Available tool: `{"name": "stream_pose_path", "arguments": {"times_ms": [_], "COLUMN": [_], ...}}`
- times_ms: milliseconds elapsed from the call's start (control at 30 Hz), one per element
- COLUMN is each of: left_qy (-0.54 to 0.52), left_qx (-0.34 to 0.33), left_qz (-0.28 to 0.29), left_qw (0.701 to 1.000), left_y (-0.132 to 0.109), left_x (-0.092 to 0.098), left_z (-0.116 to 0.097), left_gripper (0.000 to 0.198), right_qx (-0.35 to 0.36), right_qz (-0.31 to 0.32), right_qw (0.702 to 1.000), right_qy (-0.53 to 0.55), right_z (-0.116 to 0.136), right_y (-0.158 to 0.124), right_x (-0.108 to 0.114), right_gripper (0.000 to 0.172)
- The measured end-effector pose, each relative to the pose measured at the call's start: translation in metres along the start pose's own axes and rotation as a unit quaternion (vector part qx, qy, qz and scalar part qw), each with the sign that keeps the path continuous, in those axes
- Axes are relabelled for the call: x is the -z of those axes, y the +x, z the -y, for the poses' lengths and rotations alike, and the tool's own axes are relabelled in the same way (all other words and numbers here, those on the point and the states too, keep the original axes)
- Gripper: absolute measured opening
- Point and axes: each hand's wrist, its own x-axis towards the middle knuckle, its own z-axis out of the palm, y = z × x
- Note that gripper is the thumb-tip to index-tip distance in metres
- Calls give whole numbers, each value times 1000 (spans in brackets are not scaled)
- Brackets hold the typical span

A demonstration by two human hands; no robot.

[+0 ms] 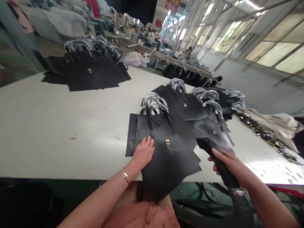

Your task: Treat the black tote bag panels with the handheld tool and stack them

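Note:
A flat black bag with a small gold clasp and plastic-wrapped handles lies at the near edge of the white table, its lower corner hanging over the edge. My left hand rests flat on the bag's left side, fingers spread. My right hand is wrapped round a black hand-held tool whose nose points at the bag's right edge. More black bags lie overlapped behind it.
A second stack of black bags with wrapped handles sits at the table's far left. A white cloth and a dark chain lie at the right end. Benches and other workers stand far behind. Hoses run below the table's front edge.

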Motion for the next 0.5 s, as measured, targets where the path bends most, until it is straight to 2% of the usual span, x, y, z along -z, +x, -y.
{"name": "stream_pose_path", "arguments": {"times_ms": [100,200,267,333,433,500], "left_qy": [25,38,8,-49,-131,-163], "left_qx": [32,46,-9,-109,-237,-273], "left_qz": [9,1,-15,-13,22,53], "left_qw": [999,998,1000,993,962,946], "left_y": [12,21,25,30,39,50], "left_x": [0,-4,-9,-17,-32,-42], "left_z": [4,-7,-25,-51,-98,-128], "left_gripper": [36,37,41,41,32,25], "right_qx": [-47,-74,-87,-94,-86,-82], "right_qz": [10,28,32,37,52,65], "right_qw": [999,995,993,990,988,986], "right_qy": [26,54,74,98,121,130], "right_z": [-55,-96,-110,-117,-118,-117], "right_y": [-15,-24,-26,-24,-17,-11], "right_x": [19,22,20,18,17,16], "right_gripper": [34,34,34,34,35,36]}}
